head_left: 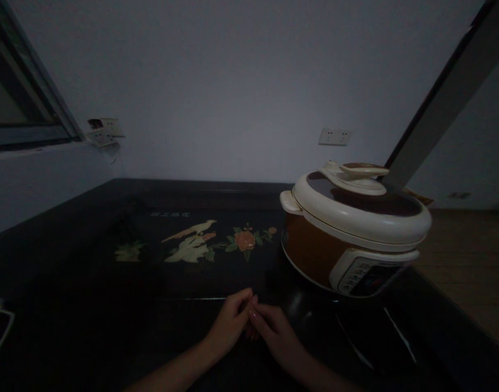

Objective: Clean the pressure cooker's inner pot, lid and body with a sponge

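My left hand [232, 316] and my right hand [273, 328] meet at the fingers, low in the middle of the head view. The fingers of both are curled in and touch each other; I see no object between them. Below the hands is the glossy black table [184, 337]. To the right of my right hand, and apart from it, stands a brown and cream electric cooker [315, 245] with its lid on. The cooker's button panel [367, 276] faces forward and to the right.
A painted bird [192, 245] and a red flower [244, 240] decorate the tabletop beyond my hands. A white cable [6, 332] lies at the left edge. Wall sockets [334, 137] sit above the table's far side. Wooden floor [470, 261] shows at right.
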Available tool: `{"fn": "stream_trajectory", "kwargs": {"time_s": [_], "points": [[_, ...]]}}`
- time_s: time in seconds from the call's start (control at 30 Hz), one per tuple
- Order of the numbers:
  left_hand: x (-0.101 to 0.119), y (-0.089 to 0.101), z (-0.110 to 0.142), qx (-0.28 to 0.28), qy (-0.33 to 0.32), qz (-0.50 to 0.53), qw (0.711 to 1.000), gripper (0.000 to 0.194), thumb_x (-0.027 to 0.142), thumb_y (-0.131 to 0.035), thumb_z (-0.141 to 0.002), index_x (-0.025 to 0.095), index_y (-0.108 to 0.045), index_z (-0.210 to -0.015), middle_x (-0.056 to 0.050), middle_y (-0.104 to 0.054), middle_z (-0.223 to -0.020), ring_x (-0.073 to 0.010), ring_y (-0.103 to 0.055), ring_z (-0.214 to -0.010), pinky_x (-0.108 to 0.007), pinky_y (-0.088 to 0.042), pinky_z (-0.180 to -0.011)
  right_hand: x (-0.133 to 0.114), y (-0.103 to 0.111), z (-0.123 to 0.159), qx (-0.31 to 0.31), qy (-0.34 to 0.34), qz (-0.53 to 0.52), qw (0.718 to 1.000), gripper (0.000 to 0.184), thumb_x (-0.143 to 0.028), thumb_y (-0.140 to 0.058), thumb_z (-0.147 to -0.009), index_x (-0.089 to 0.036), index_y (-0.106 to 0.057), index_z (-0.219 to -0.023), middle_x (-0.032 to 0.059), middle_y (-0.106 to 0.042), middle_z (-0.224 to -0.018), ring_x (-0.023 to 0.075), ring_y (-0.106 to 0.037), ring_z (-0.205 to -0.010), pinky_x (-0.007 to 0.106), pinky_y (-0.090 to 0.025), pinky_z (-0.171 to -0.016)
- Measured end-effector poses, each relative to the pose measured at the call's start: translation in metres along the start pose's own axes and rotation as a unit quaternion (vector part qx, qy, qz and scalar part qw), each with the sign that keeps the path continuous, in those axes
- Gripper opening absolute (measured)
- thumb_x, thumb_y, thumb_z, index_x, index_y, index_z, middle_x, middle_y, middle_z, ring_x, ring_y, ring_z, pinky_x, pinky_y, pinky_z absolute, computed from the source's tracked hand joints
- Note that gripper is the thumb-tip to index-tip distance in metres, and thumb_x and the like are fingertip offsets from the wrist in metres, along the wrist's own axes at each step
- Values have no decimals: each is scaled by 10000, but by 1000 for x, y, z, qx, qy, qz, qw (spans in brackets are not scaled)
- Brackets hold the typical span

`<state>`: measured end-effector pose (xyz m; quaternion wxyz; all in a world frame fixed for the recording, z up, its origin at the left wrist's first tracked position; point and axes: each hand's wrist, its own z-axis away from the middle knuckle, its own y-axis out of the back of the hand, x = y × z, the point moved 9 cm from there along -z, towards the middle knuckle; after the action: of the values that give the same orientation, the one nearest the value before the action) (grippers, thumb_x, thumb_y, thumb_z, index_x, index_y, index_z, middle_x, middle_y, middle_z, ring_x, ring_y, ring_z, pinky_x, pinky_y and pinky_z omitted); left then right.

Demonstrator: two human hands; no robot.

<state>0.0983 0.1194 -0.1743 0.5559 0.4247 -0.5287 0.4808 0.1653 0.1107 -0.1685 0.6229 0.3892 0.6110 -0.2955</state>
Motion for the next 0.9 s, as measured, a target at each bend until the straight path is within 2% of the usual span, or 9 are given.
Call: {"fn": "stream_trajectory", "kwargs": {"time_s": [0.23,0.5,0.63,0.9], "points": [[-4,0,0,-4,-5,2,1000,526,701,-511,-762,199,-423,-630,74,-433,-462,-73,-421,-390,-196,-305,-389,-1,0,-1,-4,2,0,1000,527,-632,-441,-873,-164,-579,-673,-3,-547,-610,123,-524,-588,245,-393,-585],[-1,0,0,-6,-1,-2,1000,541,725,-507,-741,204,-419,-629,75,-423,-463,-80,-420,-389,-206,-312,-390,0,1,0,2,-12,-4,1000,526,-641,-441,-867,-166,-578,-688,2,-552,-632,132,-526,-612,257,-402,-606],[-2,3,0,8,-9,-16,1000,537,719,-512,-744,205,-416,-623,70,-422,-483,-82,-421,-407,-207,-312,-394,-3,1,0,-6,-7,-4,1000,521,-641,-439,-869,-173,-567,-677,-2,-549,-626,130,-522,-605,254,-396,-600],[-4,0,-1,-8,-3,-15,1000,536,721,-491,-760,204,-421,-635,69,-431,-459,-83,-416,-390,-204,-301,-388,-3,0,-1,-8,0,1,1000,521,-632,-433,-876,-169,-569,-678,-2,-543,-619,127,-517,-601,253,-391,-600]]}}
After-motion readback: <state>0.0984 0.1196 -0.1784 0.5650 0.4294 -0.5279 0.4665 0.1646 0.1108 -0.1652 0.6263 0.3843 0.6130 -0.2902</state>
